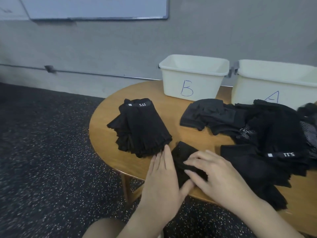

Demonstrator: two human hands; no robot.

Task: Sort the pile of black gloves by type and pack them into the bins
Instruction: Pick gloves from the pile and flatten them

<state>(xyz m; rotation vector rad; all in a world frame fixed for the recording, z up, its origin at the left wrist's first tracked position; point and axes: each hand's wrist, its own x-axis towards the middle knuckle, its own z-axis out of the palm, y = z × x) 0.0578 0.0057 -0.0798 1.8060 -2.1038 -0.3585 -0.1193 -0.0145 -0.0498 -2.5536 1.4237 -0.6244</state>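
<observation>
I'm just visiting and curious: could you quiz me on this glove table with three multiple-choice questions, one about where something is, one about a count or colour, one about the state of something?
1. Where is the neat glove stack?
A. inside bin B
B. on the table, left of the loose pile
C. on the floor

2. How many bins are in view?
A. one
B. two
C. four

3. What does bin B show inside?
A. no gloves visible
B. gloves heaped over the rim
C. a lid shutting it

Answers:
1 B, it lies on the round table, left of the loose pile.
2 B, bin B and bin A.
3 A, only pale inner walls show.
</observation>
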